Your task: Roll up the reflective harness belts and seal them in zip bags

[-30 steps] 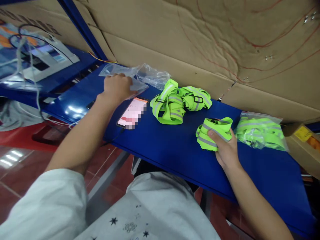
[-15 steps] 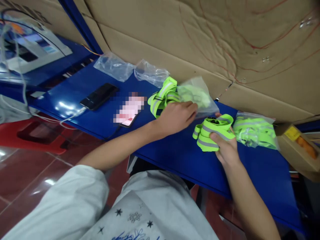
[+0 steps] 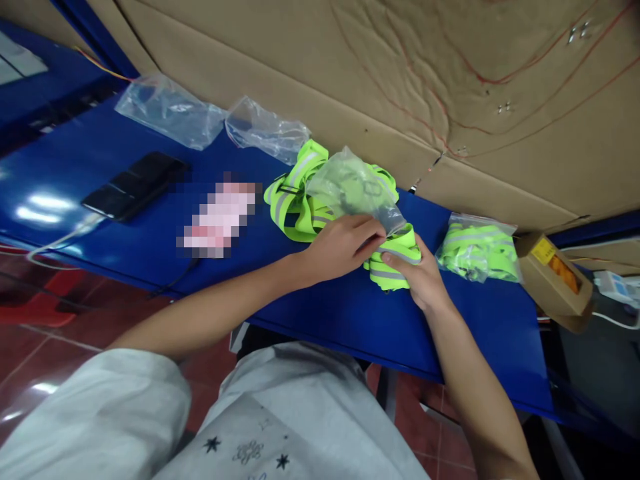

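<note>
Our left hand [image 3: 343, 248] pinches the bag [image 3: 345, 180], fingers nearly closed, its edge at the coil [image 3: 390, 275] (the bag overlies straps [image 3: 295, 230] on the bench [image 3: 480, 340]); our right hand [image 3: 426, 279] curls partly closed fingers round the coil, probably to hold its turns together.

Your blue table [image 3: 490, 327] held: two clear bags [image 3: 173, 112], upper left; black phone [image 3: 131, 188], left; pixelated device [image 3: 217, 220], centre-left; loose green straps [image 3: 293, 203], centre; bagged green straps [image 3: 480, 250], right.
</note>
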`<state>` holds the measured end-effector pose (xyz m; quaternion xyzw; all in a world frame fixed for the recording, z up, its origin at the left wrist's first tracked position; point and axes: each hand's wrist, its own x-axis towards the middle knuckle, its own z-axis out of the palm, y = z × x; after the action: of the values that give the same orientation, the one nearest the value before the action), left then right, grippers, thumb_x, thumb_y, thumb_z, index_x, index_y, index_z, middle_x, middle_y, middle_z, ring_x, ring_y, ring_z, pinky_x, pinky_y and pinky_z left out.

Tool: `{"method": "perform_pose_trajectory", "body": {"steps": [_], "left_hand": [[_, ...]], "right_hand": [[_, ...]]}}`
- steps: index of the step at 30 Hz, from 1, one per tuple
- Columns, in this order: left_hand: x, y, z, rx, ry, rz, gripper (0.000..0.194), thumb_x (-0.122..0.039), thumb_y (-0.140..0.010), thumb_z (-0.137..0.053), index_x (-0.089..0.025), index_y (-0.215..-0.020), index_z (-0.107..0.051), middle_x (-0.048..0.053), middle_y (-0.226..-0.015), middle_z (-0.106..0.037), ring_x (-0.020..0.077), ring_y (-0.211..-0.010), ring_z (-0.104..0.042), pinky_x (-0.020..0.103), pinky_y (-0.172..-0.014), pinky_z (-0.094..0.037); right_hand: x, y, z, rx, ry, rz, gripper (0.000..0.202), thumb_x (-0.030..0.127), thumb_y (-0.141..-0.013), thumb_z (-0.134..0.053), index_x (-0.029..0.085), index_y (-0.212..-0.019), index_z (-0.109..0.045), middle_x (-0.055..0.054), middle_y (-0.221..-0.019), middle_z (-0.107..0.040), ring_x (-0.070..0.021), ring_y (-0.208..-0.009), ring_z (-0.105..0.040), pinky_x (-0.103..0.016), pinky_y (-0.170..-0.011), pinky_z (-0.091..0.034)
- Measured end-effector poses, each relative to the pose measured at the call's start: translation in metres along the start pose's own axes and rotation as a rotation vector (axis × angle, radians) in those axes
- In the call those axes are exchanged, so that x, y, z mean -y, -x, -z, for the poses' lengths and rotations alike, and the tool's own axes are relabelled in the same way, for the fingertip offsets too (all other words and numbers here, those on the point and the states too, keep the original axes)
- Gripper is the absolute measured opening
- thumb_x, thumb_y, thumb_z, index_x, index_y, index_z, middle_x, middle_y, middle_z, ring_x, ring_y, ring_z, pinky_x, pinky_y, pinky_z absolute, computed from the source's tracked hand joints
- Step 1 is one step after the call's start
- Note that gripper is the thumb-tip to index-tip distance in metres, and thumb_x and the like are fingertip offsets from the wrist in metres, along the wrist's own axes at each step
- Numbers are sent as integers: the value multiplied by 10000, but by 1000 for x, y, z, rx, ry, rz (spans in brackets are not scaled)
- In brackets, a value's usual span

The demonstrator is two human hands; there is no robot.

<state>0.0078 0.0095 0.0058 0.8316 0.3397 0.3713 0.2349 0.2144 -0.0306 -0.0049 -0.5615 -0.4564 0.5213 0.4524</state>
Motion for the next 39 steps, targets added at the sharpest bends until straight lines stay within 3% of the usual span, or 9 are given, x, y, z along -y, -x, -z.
{"method": "perform_pose_trajectory", "body": {"steps": [6, 11, 17, 22, 26, 30, 34, 36, 39], "left_hand": [[3, 3, -1, -11, -19, -31, 248, -291, -1085, -452, -189, -1071, -677, 96, -1027, -719, 202, -899, -650, 311, -797, -432], [5, 4, 0, 163, -365, -355, 269, -114, -1037, -441, -159, -1116, -694, 110, -1082, -729, 243, -979, -646, 364, -865, -434], [7, 3, 5, 36, -475, -425, 284, -118, -1078, -418, -180, -1167, -681, 93, -1116, -746, 203, -981, -675, 351, -864, -456], [1, 8, 1, 22, -431, -517, 286, -104, -1079, -420, -173, -1158, -686, 94, -1094, -761, 196, -998, -696, 340, -862, -480], [3, 7, -5, -145, -22, -307, 130, -260, -1047, -589, -201, -1130, -670, 84, -1070, -729, 203, -1008, -678, 358, -901, -515], [6, -2, -11, -344, 767, 250, 588, -521, -805, -884, -249, -1236, -593, 68, -1173, -666, 208, -1072, -660, 359, -931, -546], [-2, -4, -24, -100, 1368, 490, 833, -628, -667, -946, -257, -1331, -606, 87, -1311, -694, 275, -1282, -646, 403, -1073, -516], [-8, -1, -34, -41, 1394, 497, 773, -543, -685, -968, -237, -1319, -648, 94, -1346, -706, 291, -1329, -630, 408, -1130, -478], [-16, 6, -49, -81, 1376, 499, 642, -468, -808, -907, -243, -1353, -654, 82, -1402, -695, 273, -1371, -607, 404, -1189, -425]], "right_hand": [[-2, 1, 0, 83, 273, 118, 966, 431, -622, -990, 247, -1470, -566, -100, -1493, -652, -304, -1362, -630, -518, -1209, -476], [1, 2, 6, 69, 212, 100, 937, 419, -649, -978, 287, -1482, -569, -57, -1395, -714, -293, -1286, -675, -498, -1125, -551], [12, 7, 5, -6, -23, -46, 675, 380, -623, -997, 299, -1237, -729, -17, -1137, -803, -286, -1046, -762, -445, -911, -646], [10, 5, -1, -117, -158, -16, 565, 348, -597, -988, 274, -1101, -743, 16, -976, -797, -231, -874, -757, -385, -824, -640], [6, 4, 2, -167, -192, 86, 551, 371, -638, -971, 282, -1125, -729, 11, -987, -796, -207, -855, -745, -373, -819, -637], [3, 6, 7, -152, -149, 187, 632, 381, -660, -968, 279, -1226, -706, -14, -1099, -796, -216, -944, -752, -392, -883, -629], [-2, 8, 0, -72, -64, 222, 641, 346, -674, -963, 288, -1248, -684, -6, -1138, -769, -209, -996, -731, -389, -938, -600], [-1, 7, -7, -112, -64, 221, 670, 336, -668, -961, 293, -1258, -647, 6, -1150, -748, -196, -1016, -716, -373, -952, -588], [2, 6, -16, -257, -115, 178, 702, 342, -640, -952, 287, -1233, -582, 19, -1110, -723, -179, -959, -700, -349, -893, -595]]}}
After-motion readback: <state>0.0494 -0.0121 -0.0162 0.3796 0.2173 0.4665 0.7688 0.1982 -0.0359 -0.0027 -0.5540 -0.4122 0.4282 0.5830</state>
